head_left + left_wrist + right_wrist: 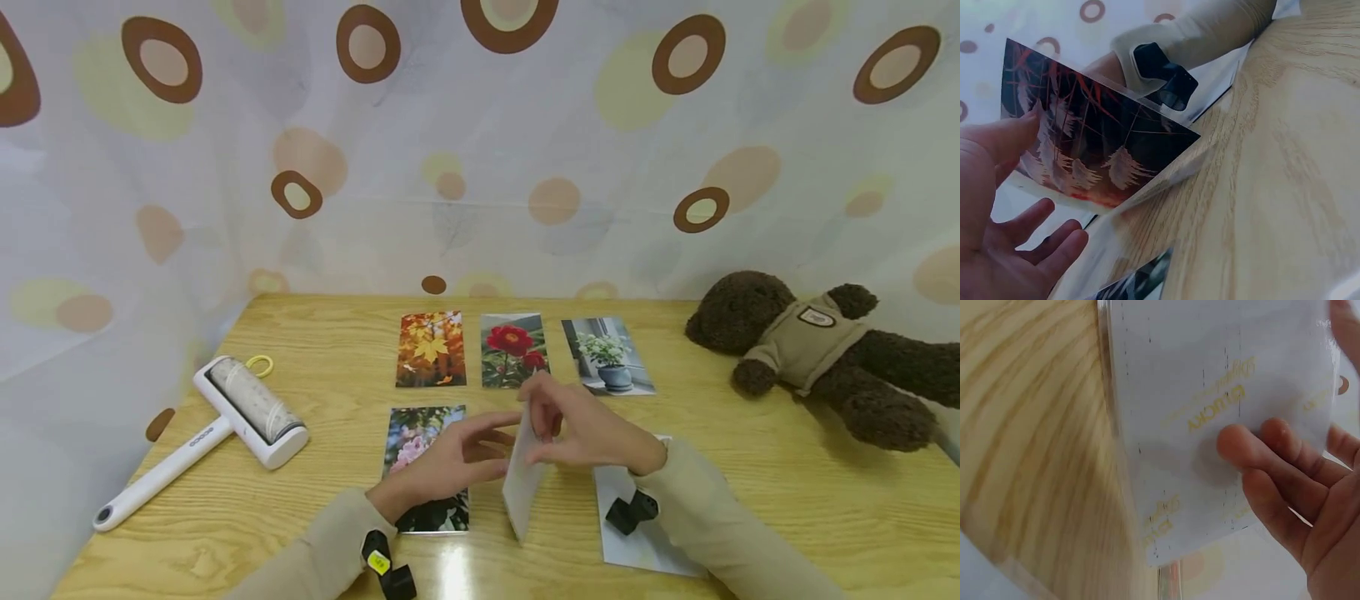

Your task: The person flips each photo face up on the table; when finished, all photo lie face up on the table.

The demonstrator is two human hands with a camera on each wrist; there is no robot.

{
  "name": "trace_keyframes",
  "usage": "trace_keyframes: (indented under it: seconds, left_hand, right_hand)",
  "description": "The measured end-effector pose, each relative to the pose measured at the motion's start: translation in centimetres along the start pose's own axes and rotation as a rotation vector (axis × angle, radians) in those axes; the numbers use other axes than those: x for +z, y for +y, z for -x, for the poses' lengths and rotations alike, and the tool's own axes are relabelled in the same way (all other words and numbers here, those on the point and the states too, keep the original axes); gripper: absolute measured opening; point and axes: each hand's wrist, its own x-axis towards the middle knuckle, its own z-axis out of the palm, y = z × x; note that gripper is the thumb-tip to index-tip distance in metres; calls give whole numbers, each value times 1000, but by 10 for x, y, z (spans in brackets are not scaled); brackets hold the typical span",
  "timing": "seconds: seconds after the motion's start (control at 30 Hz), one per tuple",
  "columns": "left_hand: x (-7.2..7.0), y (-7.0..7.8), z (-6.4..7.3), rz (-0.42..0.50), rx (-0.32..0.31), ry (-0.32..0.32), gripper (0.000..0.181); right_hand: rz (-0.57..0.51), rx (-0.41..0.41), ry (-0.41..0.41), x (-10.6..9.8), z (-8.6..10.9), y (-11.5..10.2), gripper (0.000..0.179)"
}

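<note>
A photo card [522,487] stands on its edge over the table, turned nearly side-on in the head view. My right hand [588,425] grips its upper part; curled fingers lie against the white back [1172,425], which carries yellow lettering. The left wrist view shows the card's front [1097,137], dark with pale feathery plumes and red leaves. Beside that front is my left hand [450,458], fingers loosely extended and its thumb over the card's edge. Beneath my left forearm lies a pink flower photo [408,450], partly covered.
Along the back lie a maple leaf photo [431,350], a red flower photo [513,346] and a potted plant photo [609,354]. Under my right wrist is a white-backed card [637,542]. A lint roller [251,408] lies left, a teddy bear [802,342] right.
</note>
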Motion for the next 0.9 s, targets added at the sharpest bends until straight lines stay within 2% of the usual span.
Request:
trace_keyframes:
  seconds: [0.17, 0.3, 0.4, 0.6, 0.77, 0.9]
  left_hand:
    - [3, 3, 0, -78, 18, -29, 59]
    - [3, 5, 2, -152, 44, -50, 63]
    - [3, 5, 3, -231, 65, -46, 65]
    - [4, 6, 4, -463, 78, -6, 64]
    - [6, 6, 5, -556, 46, -5, 61]
    - [5, 3, 5, -643, 39, -21, 60]
  right_hand:
    - [-56, -13, 64, 2, -1, -4, 39]
    - [-98, 1, 98, 2, -2, -7, 9]
    - [-126, 8, 91, 0, -3, -9, 15]
    - [-148, 81, -23, -10, 0, -8, 14]
    - [-152, 169, -160, -21, 3, -6, 11]
    - [-154, 195, -209, -29, 4, -2, 9]
